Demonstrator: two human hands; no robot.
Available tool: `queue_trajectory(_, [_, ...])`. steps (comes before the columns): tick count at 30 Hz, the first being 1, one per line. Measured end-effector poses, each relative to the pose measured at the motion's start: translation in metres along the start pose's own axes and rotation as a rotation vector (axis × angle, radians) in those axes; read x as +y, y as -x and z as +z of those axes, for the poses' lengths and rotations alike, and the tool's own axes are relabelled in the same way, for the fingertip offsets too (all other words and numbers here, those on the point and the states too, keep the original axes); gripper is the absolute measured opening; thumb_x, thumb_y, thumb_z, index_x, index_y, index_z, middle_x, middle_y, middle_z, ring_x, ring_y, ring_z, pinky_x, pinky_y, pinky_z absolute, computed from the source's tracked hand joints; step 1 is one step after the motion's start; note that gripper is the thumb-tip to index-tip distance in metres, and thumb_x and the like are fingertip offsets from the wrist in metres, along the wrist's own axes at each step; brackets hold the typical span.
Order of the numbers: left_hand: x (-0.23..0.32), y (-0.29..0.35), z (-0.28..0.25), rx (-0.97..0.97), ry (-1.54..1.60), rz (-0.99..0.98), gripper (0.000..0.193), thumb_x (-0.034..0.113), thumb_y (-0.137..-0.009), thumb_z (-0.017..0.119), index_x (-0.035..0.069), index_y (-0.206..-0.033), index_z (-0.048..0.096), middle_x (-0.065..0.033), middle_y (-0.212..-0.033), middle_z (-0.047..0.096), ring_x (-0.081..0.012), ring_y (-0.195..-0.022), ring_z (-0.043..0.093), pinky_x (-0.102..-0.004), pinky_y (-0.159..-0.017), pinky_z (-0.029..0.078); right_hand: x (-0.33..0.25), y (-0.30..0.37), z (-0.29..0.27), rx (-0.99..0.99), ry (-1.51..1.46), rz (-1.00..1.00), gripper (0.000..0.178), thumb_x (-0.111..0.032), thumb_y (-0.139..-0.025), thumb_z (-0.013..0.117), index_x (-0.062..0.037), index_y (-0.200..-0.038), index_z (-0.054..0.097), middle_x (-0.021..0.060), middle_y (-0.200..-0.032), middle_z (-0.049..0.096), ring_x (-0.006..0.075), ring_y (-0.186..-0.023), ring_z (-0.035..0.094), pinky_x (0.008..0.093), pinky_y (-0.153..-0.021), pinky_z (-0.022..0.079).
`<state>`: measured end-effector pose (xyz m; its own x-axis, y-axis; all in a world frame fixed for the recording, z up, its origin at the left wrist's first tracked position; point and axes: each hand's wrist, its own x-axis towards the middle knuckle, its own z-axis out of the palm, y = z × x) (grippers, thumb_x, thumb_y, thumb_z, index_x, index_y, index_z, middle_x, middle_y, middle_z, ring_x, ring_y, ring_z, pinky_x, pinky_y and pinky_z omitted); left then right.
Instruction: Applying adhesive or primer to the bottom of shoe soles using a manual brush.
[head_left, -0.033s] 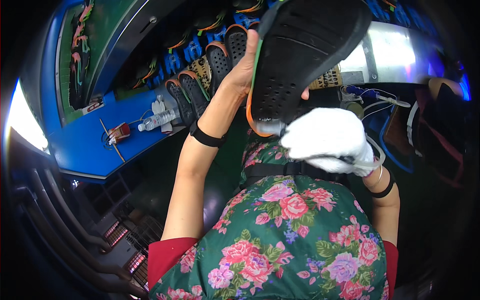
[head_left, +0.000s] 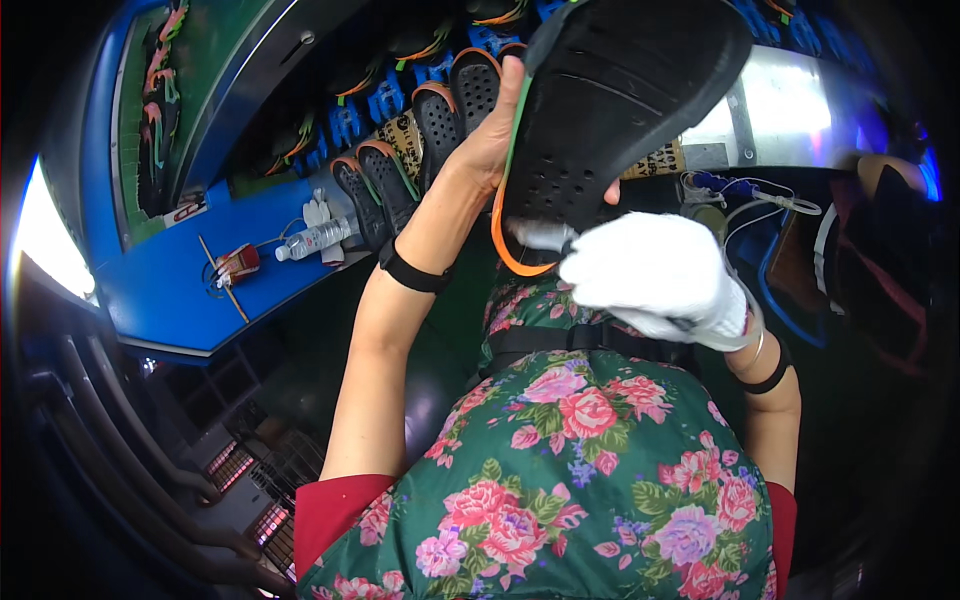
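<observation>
My left hand (head_left: 487, 150), bare, grips a black shoe sole (head_left: 595, 110) by its left edge and holds it up in front of me. A fingertip shows at the sole's right side. Small holes dot its lower part, and an orange and green rim runs along the left and lower edge. In a white glove, my right hand (head_left: 655, 275) is closed round a small brush (head_left: 543, 236), its handle mostly hidden. The brush's pale, blurred tip lies against the sole's lower end, near the orange rim.
More black soles (head_left: 385, 185) with orange rims lean in a row behind my left forearm. A plastic bottle (head_left: 318, 239) and a reddish container (head_left: 238, 265) with a stick across it are on the blue table (head_left: 170, 310). White cords (head_left: 770, 200) lie at the right, by a shiny metal panel (head_left: 785, 95).
The brush tip has shifted slightly up on the sole's lower end, uncovering more orange rim. The sole has moved slightly to the right.
</observation>
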<state>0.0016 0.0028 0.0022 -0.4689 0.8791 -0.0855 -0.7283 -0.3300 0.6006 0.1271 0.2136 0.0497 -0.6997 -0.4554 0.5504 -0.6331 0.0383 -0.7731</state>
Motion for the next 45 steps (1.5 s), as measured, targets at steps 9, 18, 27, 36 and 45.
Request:
queue_trajectory(9, [0.007, 0.009, 0.016, 0.311, -0.223, -0.231, 0.099, 0.080, -0.089, 0.043, 0.003, -0.151, 0.043, -0.0231, -0.131, 0.064, -0.0413, -0.103, 0.072, -0.0569, -0.084, 0.063, 0.013, -0.004, -0.002, -0.166, -0.071, -0.090, 0.029, -0.009, -0.085, 0.071, -0.0125, -0.113, 0.074, 0.0044, -0.107, 0.076, 0.0257, -0.098, 0.073, 0.0368, -0.084, 0.059])
queue_trajectory(18, [-0.006, 0.010, -0.008, 0.135, 0.330, -0.124, 0.110, 0.092, -0.084, 0.028, 0.008, -0.155, 0.038, -0.0217, -0.130, 0.065, -0.0448, -0.091, 0.073, -0.0580, -0.077, 0.063, 0.008, -0.008, -0.028, 0.138, -0.498, 0.314, 0.001, -0.003, -0.083, 0.079, -0.0028, -0.084, 0.079, 0.0141, -0.091, 0.078, 0.0262, -0.087, 0.076, 0.0355, -0.079, 0.060])
queue_trajectory(27, [-0.059, 0.041, 0.011, 0.307, 0.390, 0.092, 0.054, 0.035, -0.110, 0.039, -0.004, -0.143, 0.052, -0.0226, -0.144, 0.057, -0.0362, -0.133, 0.056, -0.0484, -0.114, 0.046, 0.009, -0.029, -0.054, 0.206, 0.055, 0.124, 0.021, -0.003, -0.078, 0.074, -0.0079, -0.098, 0.078, 0.0095, -0.100, 0.077, 0.0270, -0.095, 0.074, 0.0386, -0.085, 0.059])
queue_trajectory(36, [-0.063, 0.061, 0.002, 0.397, 1.025, 0.186, 0.059, 0.043, -0.107, 0.046, 0.003, -0.150, 0.046, -0.0206, -0.148, 0.054, -0.0357, -0.134, 0.055, -0.0517, -0.119, 0.039, -0.019, -0.014, -0.033, 0.218, 0.318, 0.021, 0.025, -0.003, -0.076, 0.078, -0.0099, -0.099, 0.077, 0.0064, -0.103, 0.077, 0.0266, -0.095, 0.074, 0.0374, -0.082, 0.061])
queue_trajectory(45, [-0.085, 0.032, 0.036, 0.030, 0.651, 0.304, 0.089, 0.047, -0.082, 0.060, -0.001, -0.154, 0.040, -0.0233, -0.152, 0.051, -0.0416, -0.134, 0.055, -0.0557, -0.117, 0.040, -0.047, -0.030, -0.046, 0.396, 0.387, 0.119, 0.021, 0.001, -0.074, 0.082, -0.0077, -0.093, 0.079, 0.0101, -0.097, 0.078, 0.0261, -0.091, 0.075, 0.0354, -0.077, 0.059])
